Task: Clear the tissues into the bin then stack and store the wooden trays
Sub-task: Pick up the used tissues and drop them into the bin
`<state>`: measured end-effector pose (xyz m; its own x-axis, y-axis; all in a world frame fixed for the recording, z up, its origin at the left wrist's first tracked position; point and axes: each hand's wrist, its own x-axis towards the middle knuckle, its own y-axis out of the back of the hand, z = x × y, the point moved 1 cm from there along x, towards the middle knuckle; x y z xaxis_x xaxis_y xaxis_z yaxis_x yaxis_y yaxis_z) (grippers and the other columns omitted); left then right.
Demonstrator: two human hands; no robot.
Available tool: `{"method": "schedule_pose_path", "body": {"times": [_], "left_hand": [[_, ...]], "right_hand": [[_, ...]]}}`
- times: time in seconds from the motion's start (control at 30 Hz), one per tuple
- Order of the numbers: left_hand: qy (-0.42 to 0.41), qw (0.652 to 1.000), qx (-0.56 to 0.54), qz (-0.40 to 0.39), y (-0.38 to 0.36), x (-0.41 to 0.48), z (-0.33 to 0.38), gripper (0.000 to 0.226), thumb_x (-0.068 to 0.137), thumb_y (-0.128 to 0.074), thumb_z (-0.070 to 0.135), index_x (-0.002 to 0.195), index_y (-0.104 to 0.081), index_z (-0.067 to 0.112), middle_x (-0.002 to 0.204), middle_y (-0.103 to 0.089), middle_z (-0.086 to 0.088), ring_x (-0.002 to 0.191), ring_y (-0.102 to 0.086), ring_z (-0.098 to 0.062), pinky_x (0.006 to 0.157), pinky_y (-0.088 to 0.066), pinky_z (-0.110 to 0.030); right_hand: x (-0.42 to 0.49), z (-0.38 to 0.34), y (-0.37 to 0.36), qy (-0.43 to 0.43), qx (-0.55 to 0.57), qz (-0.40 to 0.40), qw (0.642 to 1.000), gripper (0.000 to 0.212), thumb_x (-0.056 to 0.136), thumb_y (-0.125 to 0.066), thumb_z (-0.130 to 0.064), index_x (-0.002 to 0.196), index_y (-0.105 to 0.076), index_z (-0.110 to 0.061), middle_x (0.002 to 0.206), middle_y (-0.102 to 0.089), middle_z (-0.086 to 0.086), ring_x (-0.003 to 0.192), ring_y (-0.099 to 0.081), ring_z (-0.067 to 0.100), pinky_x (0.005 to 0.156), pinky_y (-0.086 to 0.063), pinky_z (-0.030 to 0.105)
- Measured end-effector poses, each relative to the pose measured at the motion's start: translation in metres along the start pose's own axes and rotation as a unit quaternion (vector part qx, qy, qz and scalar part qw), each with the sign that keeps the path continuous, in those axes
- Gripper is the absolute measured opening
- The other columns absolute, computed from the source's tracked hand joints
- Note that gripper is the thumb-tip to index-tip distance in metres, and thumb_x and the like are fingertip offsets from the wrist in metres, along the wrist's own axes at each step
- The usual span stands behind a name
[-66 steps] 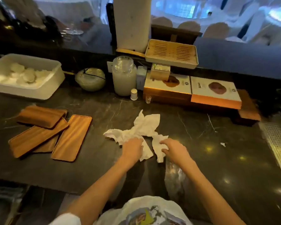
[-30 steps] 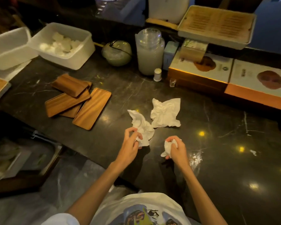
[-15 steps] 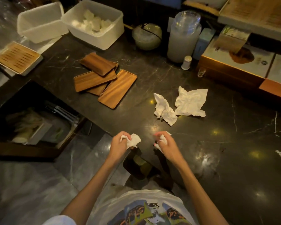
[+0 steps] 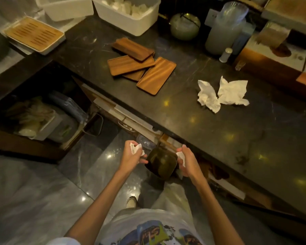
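Left hand gripping tissue, right hand gripping tissue scrap, bin between

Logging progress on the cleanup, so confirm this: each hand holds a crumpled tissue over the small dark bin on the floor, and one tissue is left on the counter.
Wrong on the count. The head view shows two tissues left on the counter, not one. The rest stands: left hand and right hand each hold a crumpled tissue by the small dark bin on the floor.
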<state>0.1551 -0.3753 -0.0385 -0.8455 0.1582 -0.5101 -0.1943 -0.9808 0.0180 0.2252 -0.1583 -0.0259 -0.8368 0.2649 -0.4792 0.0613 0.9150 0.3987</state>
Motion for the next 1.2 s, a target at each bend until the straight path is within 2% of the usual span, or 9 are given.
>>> {"method": "schedule_pose_path", "body": {"times": [0.13,0.4,0.53,0.67,0.73,0.87,1.0,1.13,1.2], "left_hand": [[0.012,0.999,0.017,-0.029,0.048,-0.028,-0.026,0.017,0.098,-0.040,-0.002,0.100,-0.055,0.005,0.095,-0.055,-0.007,0.080,-0.070,-0.022,0.057,-0.062,-0.030],[0.064,0.989,0.120,-0.053,0.087,-0.023,-0.073,0.034,0.093,-0.037,-0.001,0.071,-0.056,0.016,0.058,-0.046,-0.010,0.046,-0.044,-0.021,0.045,-0.040,-0.030],[0.097,0.987,0.113,-0.066,0.072,0.044,-0.105,0.020,0.094,-0.039,0.004,0.091,-0.055,0.015,0.094,-0.049,-0.017,0.073,-0.050,-0.027,0.057,-0.043,-0.034],[0.108,0.985,0.122,-0.061,0.047,0.128,-0.176,0.030,0.096,-0.032,0.004,0.109,-0.056,0.016,0.120,-0.034,-0.011,0.097,-0.045,-0.016,0.093,-0.046,-0.038],[0.103,0.985,0.129,-0.057,0.032,0.162,-0.222,0.035,0.097,-0.031,0.001,0.110,-0.062,0.011,0.119,-0.033,-0.005,0.108,-0.044,-0.015,0.104,-0.042,-0.028],[0.084,0.984,0.130,-0.093,0.007,0.224,-0.329,0.033,0.100,-0.039,0.002,0.126,-0.057,0.010,0.133,-0.040,-0.011,0.120,-0.049,-0.028,0.080,-0.050,-0.021],[0.047,0.987,0.127,-0.090,-0.013,0.269,-0.419,0.030,0.100,-0.040,0.002,0.125,-0.056,0.009,0.118,-0.047,-0.004,0.105,-0.055,-0.026,0.066,-0.062,-0.034],[0.006,0.976,0.217,-0.025,-0.053,0.313,-0.479,0.026,0.097,-0.034,-0.010,0.095,-0.056,0.004,0.088,-0.052,-0.008,0.079,-0.053,-0.019,0.057,-0.054,-0.023],[-0.033,0.957,0.283,-0.049,-0.068,0.331,-0.498,0.018,0.098,-0.040,-0.002,0.108,-0.054,0.005,0.101,-0.055,-0.011,0.092,-0.054,-0.023,0.076,-0.049,-0.025]], "right_hand": [[-0.047,0.011,-0.053,-0.109,0.198,-0.004,0.974,0.020,0.100,-0.038,-0.019,0.100,-0.052,-0.006,0.078,-0.044,0.010,0.054,-0.044,0.011,0.041,-0.034,0.017],[-0.056,0.024,-0.105,-0.065,0.108,0.010,0.992,0.017,0.103,-0.035,-0.013,0.113,-0.048,-0.009,0.131,-0.034,0.010,0.114,-0.049,0.026,0.097,-0.050,0.040],[0.004,0.045,-0.125,-0.076,0.129,0.040,0.988,0.017,0.101,-0.040,-0.010,0.114,-0.051,-0.008,0.130,-0.044,0.012,0.117,-0.055,0.024,0.099,-0.051,0.040],[0.081,0.109,-0.152,-0.084,0.140,0.054,0.985,0.021,0.099,-0.045,-0.005,0.113,-0.058,-0.011,0.119,-0.055,0.005,0.101,-0.066,0.017,0.082,-0.058,0.025],[0.118,0.151,-0.166,-0.089,0.106,0.019,0.990,0.025,0.098,-0.049,-0.007,0.120,-0.061,-0.012,0.109,-0.061,-0.001,0.093,-0.070,0.017,0.078,-0.059,0.025],[0.183,0.259,-0.194,-0.111,0.010,-0.017,0.994,0.030,0.097,-0.054,-0.012,0.125,-0.061,-0.016,0.108,-0.066,0.014,0.083,-0.069,0.025,0.077,-0.060,0.039],[0.249,0.362,-0.212,-0.175,-0.194,-0.087,0.961,0.038,0.101,-0.043,-0.024,0.138,-0.044,-0.032,0.135,-0.053,0.007,0.123,-0.052,0.027,0.100,-0.040,0.034],[0.295,0.424,-0.225,-0.042,-0.321,-0.102,0.941,0.045,0.098,-0.050,-0.029,0.141,-0.042,-0.021,0.144,-0.046,0.008,0.131,-0.045,0.020,0.094,-0.027,0.020],[0.312,0.445,-0.229,0.019,-0.337,-0.094,0.937,0.044,0.097,-0.051,-0.032,0.137,-0.050,-0.014,0.135,-0.055,0.010,0.124,-0.051,0.019,0.095,-0.032,0.018]]}}
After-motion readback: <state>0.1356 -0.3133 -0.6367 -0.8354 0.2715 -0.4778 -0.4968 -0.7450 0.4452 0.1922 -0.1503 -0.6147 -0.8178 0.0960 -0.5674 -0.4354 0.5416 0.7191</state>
